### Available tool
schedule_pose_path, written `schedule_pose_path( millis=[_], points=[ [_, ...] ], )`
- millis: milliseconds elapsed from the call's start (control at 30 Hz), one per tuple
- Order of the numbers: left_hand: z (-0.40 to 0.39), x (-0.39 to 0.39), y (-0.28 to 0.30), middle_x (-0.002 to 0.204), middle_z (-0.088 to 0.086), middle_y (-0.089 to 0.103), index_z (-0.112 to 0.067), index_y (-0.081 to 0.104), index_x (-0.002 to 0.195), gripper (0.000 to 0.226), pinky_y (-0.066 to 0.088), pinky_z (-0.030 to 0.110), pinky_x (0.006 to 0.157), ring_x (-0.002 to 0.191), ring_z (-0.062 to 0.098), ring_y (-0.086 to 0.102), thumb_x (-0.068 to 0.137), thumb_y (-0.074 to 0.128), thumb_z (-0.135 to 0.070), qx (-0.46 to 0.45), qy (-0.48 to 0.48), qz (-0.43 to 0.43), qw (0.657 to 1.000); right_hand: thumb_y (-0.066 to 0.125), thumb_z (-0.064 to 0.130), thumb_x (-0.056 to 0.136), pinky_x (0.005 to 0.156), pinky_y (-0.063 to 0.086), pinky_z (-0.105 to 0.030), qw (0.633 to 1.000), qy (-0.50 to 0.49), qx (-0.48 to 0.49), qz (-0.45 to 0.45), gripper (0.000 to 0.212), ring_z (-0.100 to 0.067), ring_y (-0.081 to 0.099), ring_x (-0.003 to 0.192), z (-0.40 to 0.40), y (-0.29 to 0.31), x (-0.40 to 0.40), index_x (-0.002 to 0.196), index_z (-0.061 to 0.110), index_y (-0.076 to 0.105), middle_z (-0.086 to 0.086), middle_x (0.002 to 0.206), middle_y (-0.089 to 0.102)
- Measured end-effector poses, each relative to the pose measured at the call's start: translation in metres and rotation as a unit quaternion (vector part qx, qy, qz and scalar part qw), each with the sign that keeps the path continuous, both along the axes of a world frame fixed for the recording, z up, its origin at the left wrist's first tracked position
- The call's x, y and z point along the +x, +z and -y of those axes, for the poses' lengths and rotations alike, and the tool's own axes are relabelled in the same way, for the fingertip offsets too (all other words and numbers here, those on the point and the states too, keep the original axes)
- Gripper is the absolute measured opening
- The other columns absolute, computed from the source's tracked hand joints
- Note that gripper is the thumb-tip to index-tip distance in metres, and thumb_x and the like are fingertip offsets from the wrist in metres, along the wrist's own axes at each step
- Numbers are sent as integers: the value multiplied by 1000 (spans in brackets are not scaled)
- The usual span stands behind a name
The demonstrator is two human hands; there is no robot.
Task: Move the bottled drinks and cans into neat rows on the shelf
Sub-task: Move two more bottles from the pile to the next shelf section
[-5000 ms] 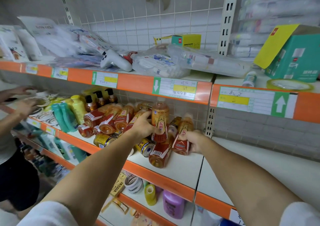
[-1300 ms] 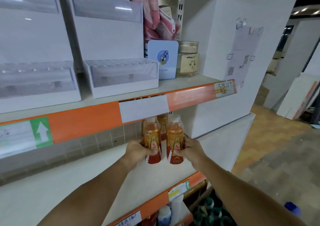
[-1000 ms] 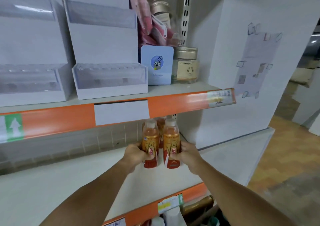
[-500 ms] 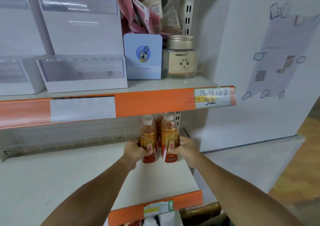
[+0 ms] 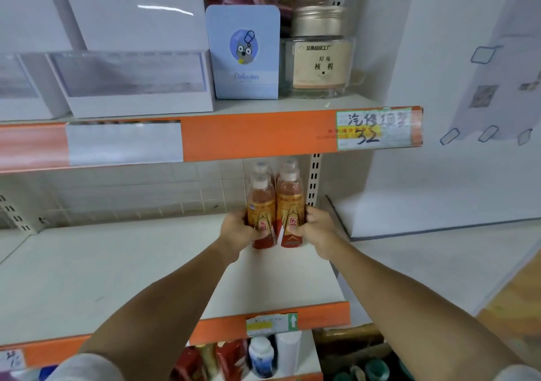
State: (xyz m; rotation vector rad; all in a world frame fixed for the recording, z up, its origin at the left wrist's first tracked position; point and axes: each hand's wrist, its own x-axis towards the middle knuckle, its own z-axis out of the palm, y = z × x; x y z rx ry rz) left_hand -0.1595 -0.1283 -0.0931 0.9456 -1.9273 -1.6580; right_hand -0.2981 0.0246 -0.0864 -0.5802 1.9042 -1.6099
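The white shelf [image 5: 117, 269] is mostly bare. At its far right corner, left hand [image 5: 237, 231] and right hand [image 5: 317, 231] each clamp an upright orange bottle [image 5: 261, 214], [image 5: 289, 211]. Two more stand just behind, at twelve o'clock; a hard push could topple them.

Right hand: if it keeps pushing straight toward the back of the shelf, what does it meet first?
The right hand, gripping the front bottle, would likely drive it into the bottle behind it; the gap between them is unclear.
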Motion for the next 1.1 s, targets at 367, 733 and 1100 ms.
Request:
schedule_pose_path(
  millis=[367,733,1100],
  points=[
    [-3,1,-3,102,-5,77,-18,71,112,53,59,35,87,99,15,71,67,87,5,-16,-7,8,1000,81,-2,76,95,55,-42,999,-12,-12,-29,44,-14,70,103,1,-11,4,109,25,69,7,106,76],
    [-6,2,-2,101,-11,74,-32,66,101,52,55,22,75,97,6,67,71,85,5,-5,-7,-2,1000,82,4,78,98,54,-44,997,6,18,-71,51,-13,68,106,-2,-16,1,118,30,64,10,110,74],
    [-10,-1,-5,103,-9,74,-35,63,102,54,58,34,86,101,13,68,72,84,3,-11,-6,-5,1000,77,3,83,94,55,-35,996,22,44,-79,55,-10,66,108,-7,-13,0,130,25,59,11,113,71]
  ],
)
